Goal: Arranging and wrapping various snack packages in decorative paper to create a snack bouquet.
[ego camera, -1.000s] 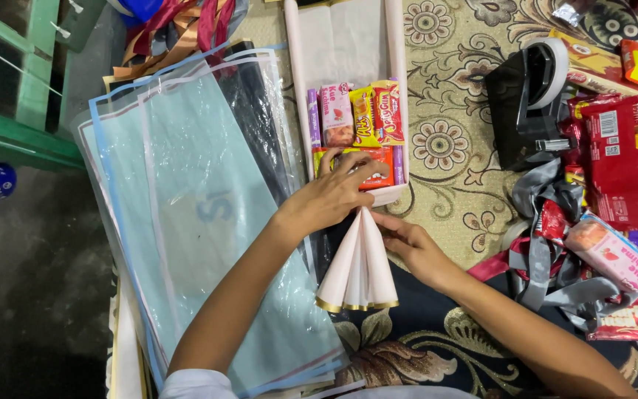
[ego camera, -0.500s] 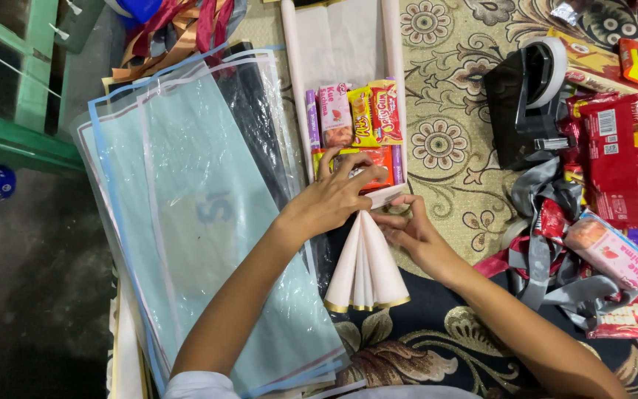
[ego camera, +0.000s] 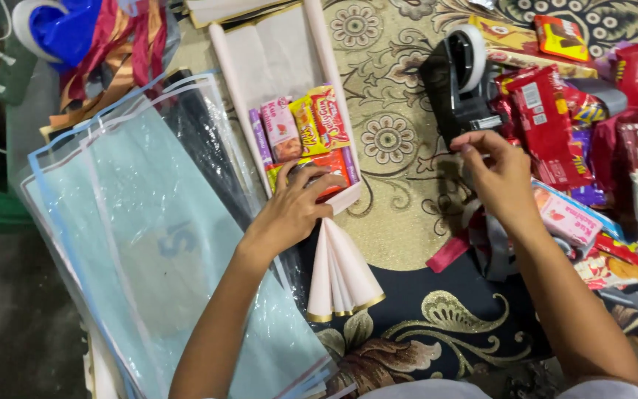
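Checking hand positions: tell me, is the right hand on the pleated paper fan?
No, the right hand is raised by the black tape dispenser, apart from the fan.

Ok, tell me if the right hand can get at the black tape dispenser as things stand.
Probably yes. The right hand hovers just below the black tape dispenser, its fingers raised at the dispenser's front end, and nothing lies between them.

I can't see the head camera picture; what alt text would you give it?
Seen from above, a person's left hand presses on snack packets in a pale pink paper tray with a folded paper fan at its end, while the right hand reaches to a black tape dispenser. Clear plastic sheets lie left, more snacks right.
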